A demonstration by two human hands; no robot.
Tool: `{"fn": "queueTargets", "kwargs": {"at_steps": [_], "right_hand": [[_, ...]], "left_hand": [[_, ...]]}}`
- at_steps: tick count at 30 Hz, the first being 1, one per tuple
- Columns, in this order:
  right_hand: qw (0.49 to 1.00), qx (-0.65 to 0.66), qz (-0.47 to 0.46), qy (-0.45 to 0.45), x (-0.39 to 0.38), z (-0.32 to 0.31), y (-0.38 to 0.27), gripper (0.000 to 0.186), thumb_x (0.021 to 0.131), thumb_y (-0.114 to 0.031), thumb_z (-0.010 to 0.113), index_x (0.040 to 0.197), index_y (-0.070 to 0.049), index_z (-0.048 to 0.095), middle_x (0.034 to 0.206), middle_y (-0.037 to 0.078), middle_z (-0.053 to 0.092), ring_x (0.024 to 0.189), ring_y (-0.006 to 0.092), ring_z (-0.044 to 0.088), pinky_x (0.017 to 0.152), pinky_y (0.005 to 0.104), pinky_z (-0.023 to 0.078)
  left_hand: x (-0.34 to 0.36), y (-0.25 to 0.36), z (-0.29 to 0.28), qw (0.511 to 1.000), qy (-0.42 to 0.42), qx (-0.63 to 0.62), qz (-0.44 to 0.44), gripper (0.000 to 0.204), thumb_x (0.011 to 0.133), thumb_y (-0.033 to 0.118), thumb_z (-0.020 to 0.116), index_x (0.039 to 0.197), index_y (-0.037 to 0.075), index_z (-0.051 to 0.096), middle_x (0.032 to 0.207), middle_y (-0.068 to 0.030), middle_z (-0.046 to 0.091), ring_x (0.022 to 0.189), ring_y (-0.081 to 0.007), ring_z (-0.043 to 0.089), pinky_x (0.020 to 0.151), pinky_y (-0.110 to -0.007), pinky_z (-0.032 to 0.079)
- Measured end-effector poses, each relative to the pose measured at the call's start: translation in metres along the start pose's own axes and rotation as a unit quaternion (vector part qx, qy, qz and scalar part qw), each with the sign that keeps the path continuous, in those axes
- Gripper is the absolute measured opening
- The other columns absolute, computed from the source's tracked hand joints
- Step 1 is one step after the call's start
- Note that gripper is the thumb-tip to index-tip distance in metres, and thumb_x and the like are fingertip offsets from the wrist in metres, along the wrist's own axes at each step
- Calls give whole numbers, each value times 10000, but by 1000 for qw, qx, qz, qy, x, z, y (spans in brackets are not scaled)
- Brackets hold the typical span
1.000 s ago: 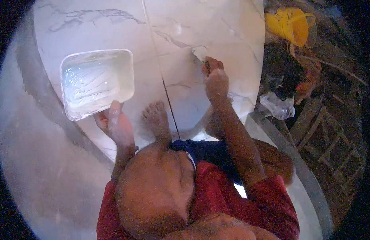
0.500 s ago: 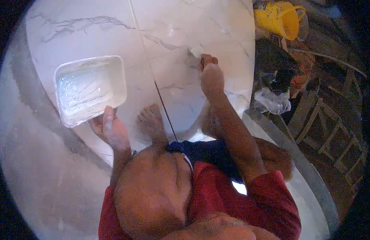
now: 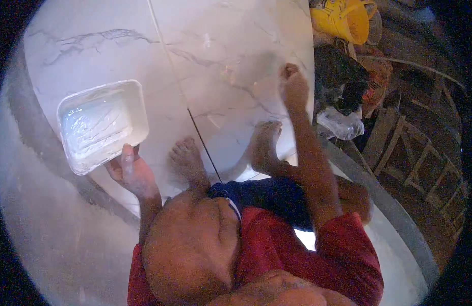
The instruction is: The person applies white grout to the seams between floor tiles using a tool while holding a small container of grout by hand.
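A white rectangular plastic tub (image 3: 139, 113) with wet white paste (image 3: 96, 122) smeared inside is tilted in my left hand (image 3: 131, 173). My thumb lies at its near rim, with the other fingers hidden beneath it. My right hand (image 3: 294, 89) is closed low over the marbled white tiles (image 3: 108, 56), near their right edge. Whatever its fingers grip is hidden and blurred. Between my hands runs a tile joint (image 3: 199, 130), dark in its near part and pale farther off. A greyish smear shows on the tile left of my right hand.
My bare feet (image 3: 187, 160) stand on the tiles, either side of the joint. Beyond the right edge lie a yellow bucket (image 3: 343, 20), a clear plastic bag (image 3: 343, 122), dark sacking (image 3: 338, 71) and a wooden ladder-like frame (image 3: 424, 158). A grey ledge (image 3: 384, 196) borders the lower right.
My right hand has moved to the right across the tile, and the pale thing at its fingertips no longer shows. The tub and left hand sit slightly lower and further left in view.
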State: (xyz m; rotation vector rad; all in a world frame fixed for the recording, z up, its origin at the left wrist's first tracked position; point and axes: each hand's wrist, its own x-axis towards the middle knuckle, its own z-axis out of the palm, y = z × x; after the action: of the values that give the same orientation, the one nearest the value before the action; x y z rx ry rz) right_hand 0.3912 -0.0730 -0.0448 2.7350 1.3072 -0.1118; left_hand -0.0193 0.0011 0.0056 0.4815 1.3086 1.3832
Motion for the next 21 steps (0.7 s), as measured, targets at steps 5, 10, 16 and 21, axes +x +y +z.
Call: {"fn": "queueTargets", "kwargs": {"at_steps": [5,10,16,21], "right_hand": [[996,-88,5,-10,62,-31,42,259,930,-281,546,860,-45,628,819,217,664,770,406,654,716,503,528],[963,-106,-246,-2,40,3,20,130,836,-161,573,785,-49,617,688,170,614,704,359,655,663,488,517],[955,-106,-211,-180,-72,-40,-164,185,820,-88,566,978,2,602,748,142,651,705,330,672,621,476,532],[958,-169,-157,-170,-35,-47,-118,273,891,-180,542,1088,8,559,822,188,688,757,329,694,638,435,564]], "left_hand": [[1,1,-4,1000,-16,-3,3,667,793,-16,671,1392,11,378,1355,-161,481,1205,-277,515,950,-439,500],[0,1,1,1000,-5,-1,3,691,781,-9,682,1396,19,370,1356,-150,476,1200,-278,513,969,-438,477],[-1,3,1,1000,13,-10,-7,692,778,-15,680,1396,20,370,1352,-142,478,1214,-271,498,1003,-442,449],[-1,-2,-2,1000,3,-30,-4,665,787,-33,664,1384,11,376,1351,-141,475,1218,-266,494,1007,-443,445]]}}
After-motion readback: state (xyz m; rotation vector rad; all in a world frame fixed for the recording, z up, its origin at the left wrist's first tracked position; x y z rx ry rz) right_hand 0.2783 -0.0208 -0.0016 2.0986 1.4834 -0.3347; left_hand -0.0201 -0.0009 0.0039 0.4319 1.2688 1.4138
